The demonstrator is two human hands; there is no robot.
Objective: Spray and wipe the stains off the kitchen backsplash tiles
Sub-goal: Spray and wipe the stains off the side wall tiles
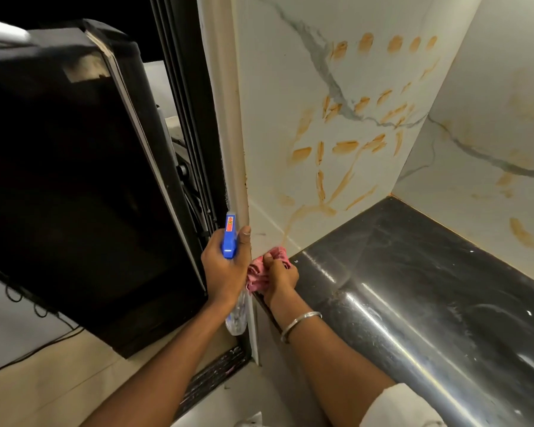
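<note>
Left hand (225, 269) fingers wrapped round spray bottle (229, 238), right hand (280, 280) clutching pink cloth (257, 274). Mist stains (346, 147) upper centre first, wipe top-down.

Over the countertop (413, 288) a hand can pass freely as far as two tiled walls that meet at its far corner: the stained backsplash (290, 103) along its left side and a second wall (490, 134) behind. At the countertop's near left corner, the right hand (279, 277) grips a pink cloth (256, 275) against the backsplash. Left of the countertop, past the wall end (225, 118), the left hand (225, 269) holding a spray bottle (229, 238) fills the narrow gap before a dark frame (195, 118) and a large black appliance (74, 180).
</note>
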